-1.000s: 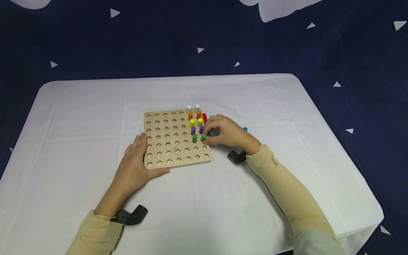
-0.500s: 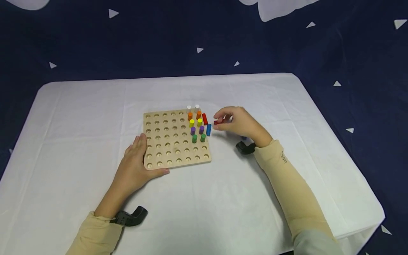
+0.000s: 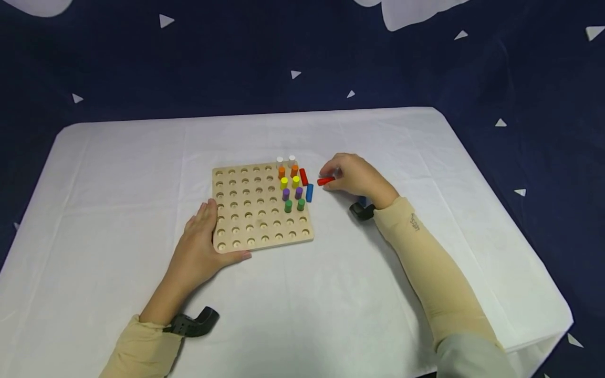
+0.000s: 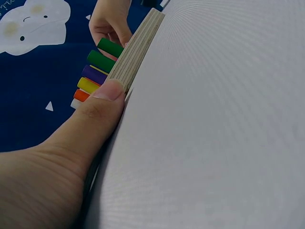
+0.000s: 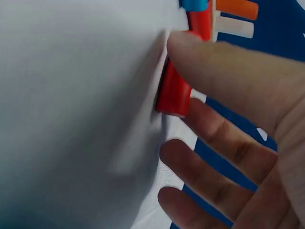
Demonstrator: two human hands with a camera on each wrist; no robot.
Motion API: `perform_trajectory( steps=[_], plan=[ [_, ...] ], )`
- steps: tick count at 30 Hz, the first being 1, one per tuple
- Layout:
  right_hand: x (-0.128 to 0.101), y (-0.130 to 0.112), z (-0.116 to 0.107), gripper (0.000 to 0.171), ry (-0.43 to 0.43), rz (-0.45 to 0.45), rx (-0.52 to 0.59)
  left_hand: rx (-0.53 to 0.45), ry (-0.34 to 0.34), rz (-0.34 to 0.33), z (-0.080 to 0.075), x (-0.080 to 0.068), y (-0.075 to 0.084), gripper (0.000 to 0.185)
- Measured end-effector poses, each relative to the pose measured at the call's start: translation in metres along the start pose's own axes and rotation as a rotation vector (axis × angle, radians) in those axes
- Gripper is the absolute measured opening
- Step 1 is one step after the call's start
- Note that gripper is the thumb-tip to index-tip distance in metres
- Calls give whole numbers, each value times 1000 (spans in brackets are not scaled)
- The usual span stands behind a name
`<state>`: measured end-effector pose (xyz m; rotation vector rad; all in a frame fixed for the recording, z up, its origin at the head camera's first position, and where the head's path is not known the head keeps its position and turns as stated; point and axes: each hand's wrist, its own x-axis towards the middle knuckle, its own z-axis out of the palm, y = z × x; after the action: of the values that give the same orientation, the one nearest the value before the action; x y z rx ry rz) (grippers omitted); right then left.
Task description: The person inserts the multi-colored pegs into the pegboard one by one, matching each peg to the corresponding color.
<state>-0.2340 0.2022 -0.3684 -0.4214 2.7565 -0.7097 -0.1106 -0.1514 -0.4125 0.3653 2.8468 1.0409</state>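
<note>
A square wooden pegboard (image 3: 271, 231) lies on the white cloth. My left hand (image 3: 196, 239) rests at its near left corner, straight fingers along the left side and thumb (image 4: 97, 107) pressed to the front edge. Right of the board, my right hand (image 3: 356, 176) pinches a red peg (image 3: 325, 181) between thumb and index finger. In the right wrist view this red peg (image 5: 174, 93) lies close along the cloth under the thumb, the other fingers spread loosely. A second red peg (image 3: 303, 177) and a blue peg (image 3: 309, 192) lie beside the board's right edge.
Two columns of pegs stand upright at the board's right: white (image 3: 292, 159), orange (image 3: 294, 170), yellow (image 3: 295, 181), purple (image 3: 299, 193) and green (image 3: 301, 205) pairs. Another blue peg (image 3: 362, 200) shows partly behind the right wrist. A dark patterned cloth (image 3: 236, 63) lies beyond the table.
My right hand has let go of the green peg in the board and moved right to the red peg, then shifted slightly away from me. The left hand has stayed on the board.
</note>
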Motion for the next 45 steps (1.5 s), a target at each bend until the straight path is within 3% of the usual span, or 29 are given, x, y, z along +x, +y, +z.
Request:
perform_trajectory(
  steps=[12, 29, 40, 45],
  plan=[
    [4, 2, 2, 21, -52, -82, -37, -3, -4, -3, 1, 0, -2, 140],
    [-1, 11, 7, 21, 19, -73, 40, -3, -4, -6, 0, 0, -1, 139],
    [-15, 7, 6, 16, 39, -60, 180, -2, -4, -10, 0, 0, -1, 140],
    [-25, -1, 9, 19, 39, -60, 331, -2, -9, -12, 0, 0, -1, 140]
  ],
)
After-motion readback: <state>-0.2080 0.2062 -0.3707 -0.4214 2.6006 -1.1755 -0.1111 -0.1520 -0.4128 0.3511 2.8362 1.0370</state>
